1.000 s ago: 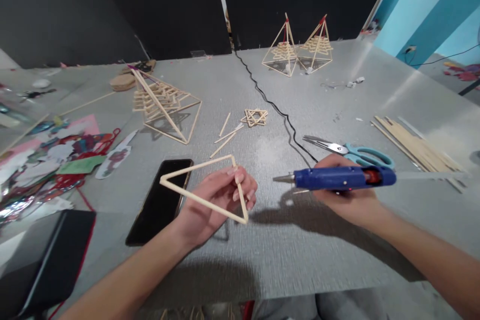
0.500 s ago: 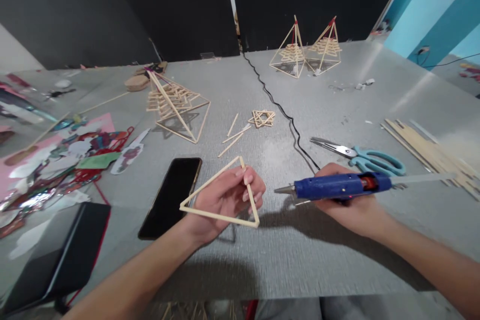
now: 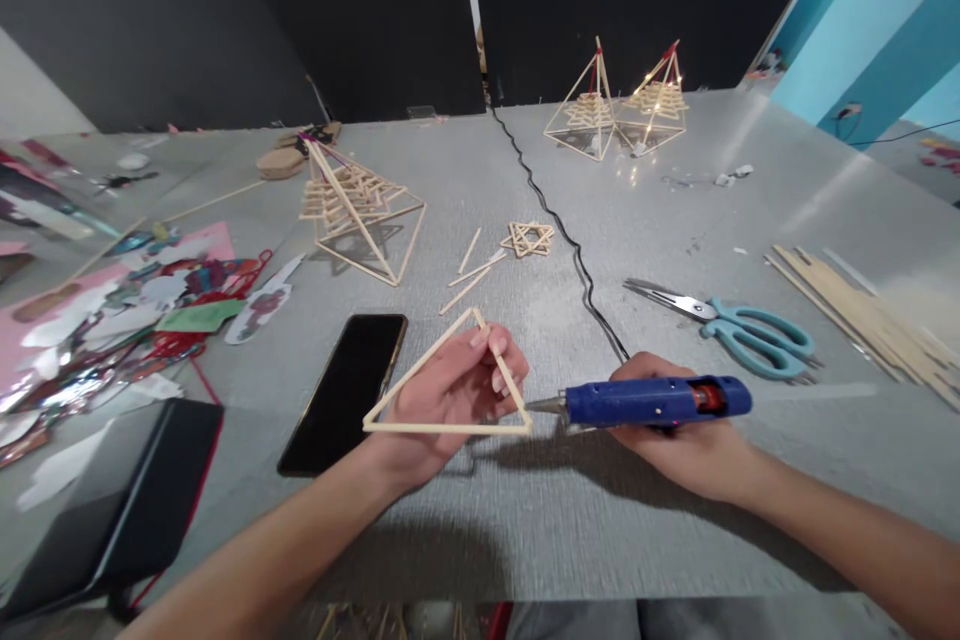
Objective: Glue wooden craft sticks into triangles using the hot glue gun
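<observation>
A triangle of thin wooden sticks (image 3: 450,429) is pinched near its upper corner between the fingers and thumb of my left hand (image 3: 450,390). My right hand (image 3: 682,450) is wrapped round a blue glue gun (image 3: 630,402), which points left. The metal nozzle is at the triangle's lower right corner; whether they touch I cannot tell. A black cord (image 3: 559,220) runs from behind my right hand to the back of the table. Beyond my hands lie a small star of sticks (image 3: 529,239) and a few loose sticks (image 3: 465,290).
A black phone (image 3: 345,395) lies left of my left hand. Blue-handled scissors (image 3: 757,335) and wooden strips (image 3: 862,310) are at the right. Stick pyramids stand at the back left (image 3: 360,210) and back right (image 3: 589,110). Paper scraps (image 3: 187,315) and a dark case (image 3: 120,500) sit at the left.
The glue gun has moved left, its nozzle now at the triangle's corner. The triangle has tilted slightly, its lower right corner raised. Lights on the far right pyramid now glow.
</observation>
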Action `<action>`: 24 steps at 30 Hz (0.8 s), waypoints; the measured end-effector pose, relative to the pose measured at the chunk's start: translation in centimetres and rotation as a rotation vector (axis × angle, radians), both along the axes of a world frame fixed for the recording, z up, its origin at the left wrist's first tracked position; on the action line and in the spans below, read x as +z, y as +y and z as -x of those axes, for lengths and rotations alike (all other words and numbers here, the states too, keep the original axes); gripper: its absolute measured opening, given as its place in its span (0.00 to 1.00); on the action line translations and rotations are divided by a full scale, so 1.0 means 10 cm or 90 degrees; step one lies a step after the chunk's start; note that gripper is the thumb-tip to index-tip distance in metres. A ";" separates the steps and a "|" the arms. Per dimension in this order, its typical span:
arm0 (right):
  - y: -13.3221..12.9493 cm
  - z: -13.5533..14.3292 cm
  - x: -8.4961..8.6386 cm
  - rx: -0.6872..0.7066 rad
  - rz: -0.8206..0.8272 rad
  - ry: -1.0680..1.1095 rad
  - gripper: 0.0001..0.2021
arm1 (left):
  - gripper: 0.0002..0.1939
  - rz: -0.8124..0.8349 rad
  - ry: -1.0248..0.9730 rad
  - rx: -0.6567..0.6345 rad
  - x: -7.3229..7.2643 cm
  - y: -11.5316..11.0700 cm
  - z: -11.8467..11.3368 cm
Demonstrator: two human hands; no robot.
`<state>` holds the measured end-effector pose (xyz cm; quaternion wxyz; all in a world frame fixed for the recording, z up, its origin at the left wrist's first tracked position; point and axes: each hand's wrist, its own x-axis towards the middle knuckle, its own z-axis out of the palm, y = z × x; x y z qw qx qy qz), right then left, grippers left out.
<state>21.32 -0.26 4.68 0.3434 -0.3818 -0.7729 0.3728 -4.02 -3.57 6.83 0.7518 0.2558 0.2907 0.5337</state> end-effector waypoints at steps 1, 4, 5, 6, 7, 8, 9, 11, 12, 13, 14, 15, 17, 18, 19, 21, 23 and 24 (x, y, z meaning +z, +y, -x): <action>0.00 0.00 0.00 0.004 0.011 -0.001 0.07 | 0.17 -0.002 -0.002 0.002 0.00 0.00 0.00; -0.01 -0.01 -0.01 0.016 0.039 0.013 0.06 | 0.16 -0.002 -0.003 0.006 -0.01 0.00 0.01; -0.01 -0.01 -0.01 0.020 0.048 0.021 0.06 | 0.16 0.000 -0.004 0.006 -0.02 -0.01 0.01; -0.01 -0.01 -0.01 0.025 0.057 0.030 0.07 | 0.16 0.001 -0.005 0.006 -0.02 -0.01 0.01; -0.01 -0.01 -0.01 0.030 0.066 0.039 0.07 | 0.15 0.002 -0.006 0.007 -0.03 -0.01 0.02; -0.02 0.00 0.00 0.036 0.075 0.046 0.07 | 0.15 0.002 -0.008 0.007 -0.03 -0.01 0.02; -0.02 0.00 0.01 0.041 0.083 0.051 0.07 | 0.15 0.001 -0.011 0.006 -0.03 -0.01 0.02; -0.02 0.01 0.03 0.046 0.092 0.056 0.06 | 0.15 0.000 -0.013 0.003 -0.04 0.00 0.02; -0.02 0.01 0.05 0.047 0.094 0.059 0.05 | 0.16 0.000 -0.013 0.003 -0.04 0.00 0.01; -0.02 0.01 0.05 0.049 0.099 0.063 0.05 | 0.16 0.000 -0.012 0.003 -0.04 0.01 0.01; -0.02 0.01 0.05 0.054 0.106 0.067 0.05 | 0.16 0.001 -0.010 0.004 -0.04 0.01 0.00; -0.02 0.00 0.05 0.061 0.113 0.071 0.05 | 0.16 0.002 -0.009 0.007 -0.04 0.01 0.00; -0.02 -0.01 0.04 0.080 0.128 0.077 0.05 | 0.16 0.003 -0.006 0.011 -0.04 0.02 0.00; -0.02 -0.02 0.03 0.088 0.133 0.078 0.05 | 0.16 0.003 -0.005 0.012 -0.04 0.02 0.01; -0.02 -0.02 0.02 0.095 0.134 0.079 0.05 | 0.16 0.003 -0.003 0.013 -0.03 0.02 0.01; -0.02 -0.03 0.01 0.103 0.133 0.082 0.05 | 0.16 0.001 0.001 0.012 -0.03 0.02 0.02; -0.01 -0.03 0.00 0.106 0.132 0.090 0.06 | 0.15 -0.001 0.003 0.012 -0.03 0.01 0.03; -0.01 -0.03 0.00 0.102 0.132 0.097 0.06 | 0.15 -0.002 0.003 0.012 -0.04 0.01 0.03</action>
